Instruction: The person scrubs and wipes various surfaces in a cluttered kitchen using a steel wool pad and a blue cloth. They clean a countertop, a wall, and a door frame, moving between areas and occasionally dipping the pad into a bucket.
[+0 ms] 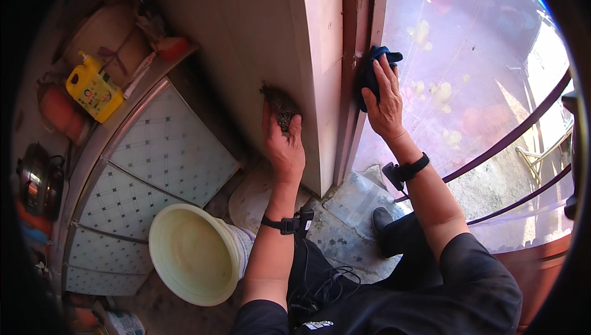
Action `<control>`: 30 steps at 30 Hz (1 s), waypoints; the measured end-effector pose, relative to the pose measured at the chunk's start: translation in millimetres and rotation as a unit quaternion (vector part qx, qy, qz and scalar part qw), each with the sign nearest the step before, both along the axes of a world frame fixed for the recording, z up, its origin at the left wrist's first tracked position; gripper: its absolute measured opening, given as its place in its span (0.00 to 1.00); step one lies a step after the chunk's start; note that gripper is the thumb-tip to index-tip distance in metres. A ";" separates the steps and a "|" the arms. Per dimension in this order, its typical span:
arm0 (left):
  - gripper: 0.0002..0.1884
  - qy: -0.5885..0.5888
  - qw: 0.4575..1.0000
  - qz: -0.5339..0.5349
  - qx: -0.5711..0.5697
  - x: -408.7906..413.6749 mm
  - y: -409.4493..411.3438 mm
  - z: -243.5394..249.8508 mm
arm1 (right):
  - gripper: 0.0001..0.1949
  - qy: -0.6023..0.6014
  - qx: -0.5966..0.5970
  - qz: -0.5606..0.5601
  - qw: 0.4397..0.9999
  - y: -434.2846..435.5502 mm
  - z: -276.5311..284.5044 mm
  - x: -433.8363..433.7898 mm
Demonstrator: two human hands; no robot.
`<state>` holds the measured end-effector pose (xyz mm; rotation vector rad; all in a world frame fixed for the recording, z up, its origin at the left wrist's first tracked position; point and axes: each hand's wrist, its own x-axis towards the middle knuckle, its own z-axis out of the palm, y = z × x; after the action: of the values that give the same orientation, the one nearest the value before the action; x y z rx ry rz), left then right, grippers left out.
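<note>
My left hand [286, 152] grips a dark steel-wool scouring pad [282, 106] between thumb and fingers, in front of the pale wall [240, 39]; whether the pad touches it I cannot tell. Under my right hand [385, 104] a bunched dark blue cloth [368, 79] is pressed against the brown door frame [349, 118]. The frame's upper part looks chipped, with a metal strip [379, 2] along its edge. Both wrists carry a black strap with a small device.
A pale bucket [191, 254] holding cloudy liquid stands on the floor at my left. Behind it is a tiled-pattern cabinet [138, 178] with a yellow pump bottle [94, 86] and a kettle [41, 180] on top. A translucent flowered curtain [429, 58] hangs at right.
</note>
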<state>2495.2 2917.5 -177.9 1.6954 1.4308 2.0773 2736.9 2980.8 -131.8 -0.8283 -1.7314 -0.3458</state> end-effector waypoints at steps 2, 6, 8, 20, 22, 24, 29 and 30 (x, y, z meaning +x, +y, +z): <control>0.24 0.008 1.000 0.005 -0.007 4.5 -5.3 0.8 | 0.31 -0.016 0.036 0.000 0.999 15.5 -16.2 -3.1; 0.23 0.031 0.998 0.027 0.053 10.6 5.4 31.1 | 0.34 0.004 0.089 0.027 0.996 44.9 -33.1 -8.9; 0.22 0.064 0.993 0.043 0.094 11.6 11.5 50.7 | 0.34 0.021 0.102 0.028 0.994 46.7 -37.4 -14.5; 0.14 0.088 0.956 0.116 0.254 8.9 28.7 170.3 | 0.33 0.032 0.103 0.021 0.994 49.4 -39.3 -20.7; 0.13 0.071 0.972 0.110 0.196 13.4 19.9 116.0 | 0.32 0.030 0.097 0.017 0.995 47.6 -40.4 -21.8; 0.14 0.040 0.991 0.084 0.099 21.2 1.3 55.3 | 0.32 0.037 0.104 0.023 0.994 46.0 -39.7 -23.0; 0.13 -0.043 0.998 0.045 -0.002 37.5 -22.7 -55.0 | 0.32 0.043 0.106 0.025 0.993 44.1 -38.7 -23.0; 0.14 -0.040 0.998 0.049 0.009 39.5 -22.0 -44.1 | 0.29 0.020 0.108 0.002 0.994 41.6 -36.5 -20.3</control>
<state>2534.8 2895.5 -222.0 1.5601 1.5037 2.1877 2716.6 3022.5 -168.3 -0.6704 -1.6251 -0.5003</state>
